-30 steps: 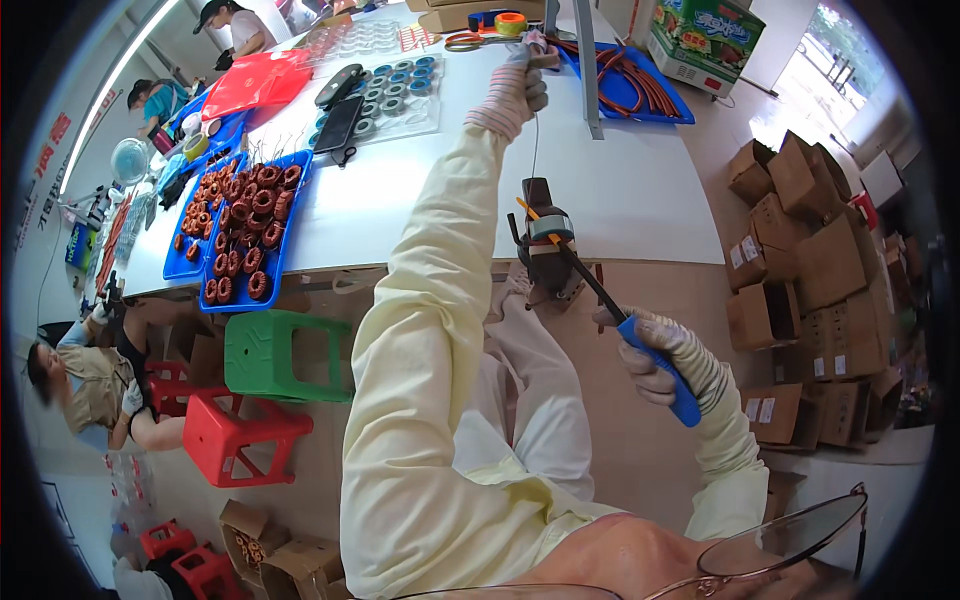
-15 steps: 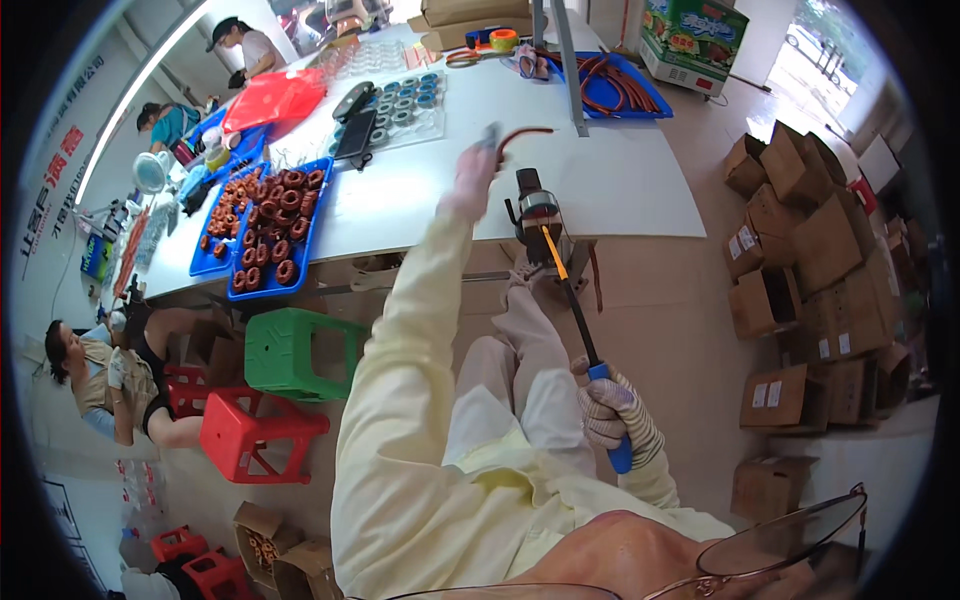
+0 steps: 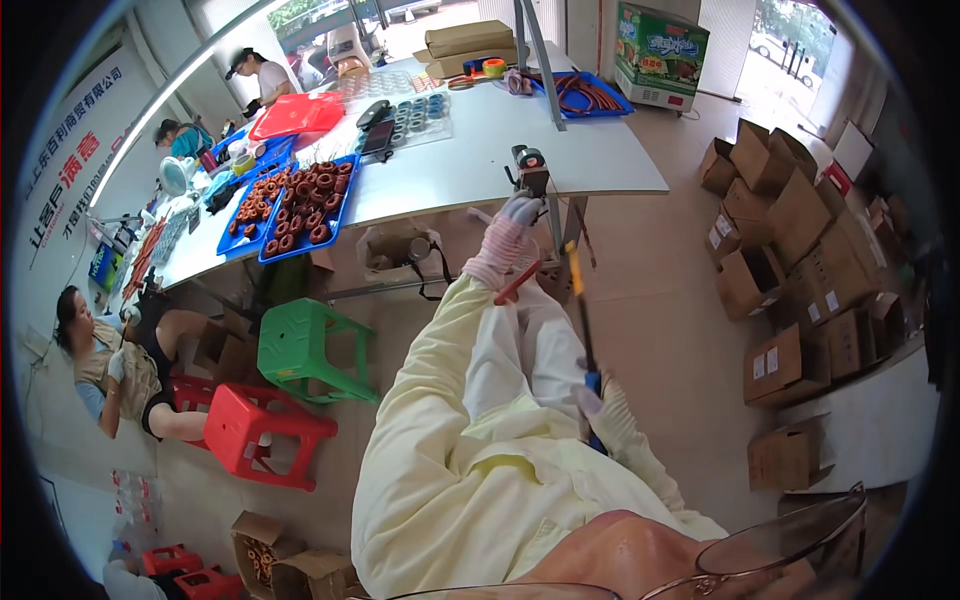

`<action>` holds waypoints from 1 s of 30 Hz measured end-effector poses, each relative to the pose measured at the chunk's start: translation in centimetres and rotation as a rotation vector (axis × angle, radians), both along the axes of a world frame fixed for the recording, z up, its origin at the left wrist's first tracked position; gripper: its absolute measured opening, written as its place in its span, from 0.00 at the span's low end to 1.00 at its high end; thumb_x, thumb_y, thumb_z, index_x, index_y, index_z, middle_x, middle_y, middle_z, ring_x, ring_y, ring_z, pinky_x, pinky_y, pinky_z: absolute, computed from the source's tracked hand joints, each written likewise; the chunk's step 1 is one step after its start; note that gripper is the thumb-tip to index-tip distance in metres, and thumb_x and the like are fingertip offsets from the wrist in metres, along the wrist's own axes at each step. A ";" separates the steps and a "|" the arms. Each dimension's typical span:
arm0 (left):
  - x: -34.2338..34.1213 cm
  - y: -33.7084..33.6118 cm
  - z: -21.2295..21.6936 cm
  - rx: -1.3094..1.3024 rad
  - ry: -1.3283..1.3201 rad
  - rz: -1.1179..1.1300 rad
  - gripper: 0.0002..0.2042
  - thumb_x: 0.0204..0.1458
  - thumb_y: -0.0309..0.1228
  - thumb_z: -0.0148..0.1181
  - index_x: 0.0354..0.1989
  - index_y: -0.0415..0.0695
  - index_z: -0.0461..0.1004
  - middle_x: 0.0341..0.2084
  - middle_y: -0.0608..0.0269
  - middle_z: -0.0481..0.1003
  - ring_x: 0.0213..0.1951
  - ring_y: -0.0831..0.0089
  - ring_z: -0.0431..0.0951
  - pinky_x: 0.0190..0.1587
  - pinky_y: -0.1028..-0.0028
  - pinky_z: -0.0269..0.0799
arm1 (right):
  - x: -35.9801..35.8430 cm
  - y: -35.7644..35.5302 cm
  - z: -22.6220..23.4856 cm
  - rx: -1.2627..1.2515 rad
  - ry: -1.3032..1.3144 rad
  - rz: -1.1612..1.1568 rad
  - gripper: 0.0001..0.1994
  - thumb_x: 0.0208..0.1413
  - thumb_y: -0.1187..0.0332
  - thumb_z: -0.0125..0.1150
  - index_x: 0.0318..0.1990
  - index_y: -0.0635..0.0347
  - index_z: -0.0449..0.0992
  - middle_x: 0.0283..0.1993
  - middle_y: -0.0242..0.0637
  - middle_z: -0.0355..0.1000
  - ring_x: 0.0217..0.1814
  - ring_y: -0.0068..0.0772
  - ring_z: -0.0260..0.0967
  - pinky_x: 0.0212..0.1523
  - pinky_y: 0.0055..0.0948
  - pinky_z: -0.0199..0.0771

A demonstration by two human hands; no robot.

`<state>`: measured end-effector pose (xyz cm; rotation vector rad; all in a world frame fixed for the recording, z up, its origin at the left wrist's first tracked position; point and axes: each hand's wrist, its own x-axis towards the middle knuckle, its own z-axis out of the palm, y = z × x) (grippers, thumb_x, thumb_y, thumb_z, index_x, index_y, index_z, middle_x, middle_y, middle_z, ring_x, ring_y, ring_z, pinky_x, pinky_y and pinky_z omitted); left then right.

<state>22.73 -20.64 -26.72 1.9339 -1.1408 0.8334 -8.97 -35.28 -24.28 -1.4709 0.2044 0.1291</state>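
Note:
My left hand [image 3: 508, 232], in a light glove with a striped cuff, is closed beside the black and metal clamp-like device [image 3: 529, 170] at the table's near edge. A short reddish-brown strip [image 3: 517, 283] juts out by its wrist; the hand seems to grip it, though the fingers are partly hidden. Lower right, my gloved right hand [image 3: 603, 400] is wrapped round the blue handle of a long rod tool [image 3: 584, 315]. Its shaft is black, its far end yellow-orange. That end stands apart from the device, just below and right of it.
Blue trays [image 3: 330, 232] of reddish-brown rings lie on the white table [image 3: 610, 170]; another blue tray [image 3: 598, 104] holds long strips. A green stool [image 3: 303, 345] and red stool [image 3: 258, 432] stand left. Cardboard boxes [image 3: 800, 265] pile up right. Other people sit on the left and far side.
My left hand has come back from above the table to the device at its edge, bringing the reddish-brown strip. The rod tool's end has moved off the device. The view has shifted.

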 end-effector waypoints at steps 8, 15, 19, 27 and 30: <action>2.0 3.7 2.7 -1.266 0.802 -0.306 0.18 0.58 0.33 0.46 0.55 0.38 0.61 0.32 0.52 0.74 0.37 0.64 0.76 0.41 0.67 0.76 | 9.2 -3.1 5.4 0.067 0.078 0.219 0.24 0.53 0.60 0.54 0.55 0.59 0.58 0.22 0.28 0.60 0.14 0.15 0.54 0.13 0.16 0.58; 13.6 5.6 4.8 -1.334 1.222 -0.434 0.22 0.55 0.35 0.53 0.54 0.36 0.58 0.17 0.62 0.67 0.23 0.67 0.74 0.22 0.78 0.69 | 18.3 -5.6 9.1 0.045 0.265 0.328 0.24 0.51 0.59 0.55 0.55 0.56 0.61 0.24 0.27 0.58 0.14 0.13 0.54 0.13 0.15 0.59; 18.7 2.4 4.4 -1.233 1.311 -0.603 0.21 0.55 0.34 0.51 0.52 0.33 0.58 0.15 0.66 0.62 0.22 0.69 0.68 0.21 0.80 0.63 | 22.7 -5.6 9.9 0.070 0.311 0.331 0.24 0.51 0.59 0.55 0.55 0.57 0.61 0.23 0.27 0.58 0.13 0.13 0.53 0.12 0.15 0.59; 22.7 -1.9 4.0 -0.935 1.651 -0.811 0.17 0.57 0.31 0.47 0.48 0.30 0.61 0.14 0.68 0.63 0.19 0.76 0.63 0.21 0.80 0.66 | 27.8 -7.4 7.9 0.646 0.422 0.488 0.19 0.56 0.63 0.52 0.53 0.59 0.61 0.19 0.24 0.54 0.09 0.09 0.47 0.07 0.11 0.50; 23.9 -1.9 3.4 -0.851 1.789 -0.909 0.18 0.55 0.29 0.50 0.50 0.29 0.61 0.14 0.68 0.65 0.20 0.76 0.67 0.21 0.87 0.74 | 25.2 -7.1 6.0 0.587 0.314 0.445 0.16 0.56 0.65 0.51 0.50 0.60 0.62 0.16 0.21 0.50 0.07 0.08 0.42 0.05 0.11 0.45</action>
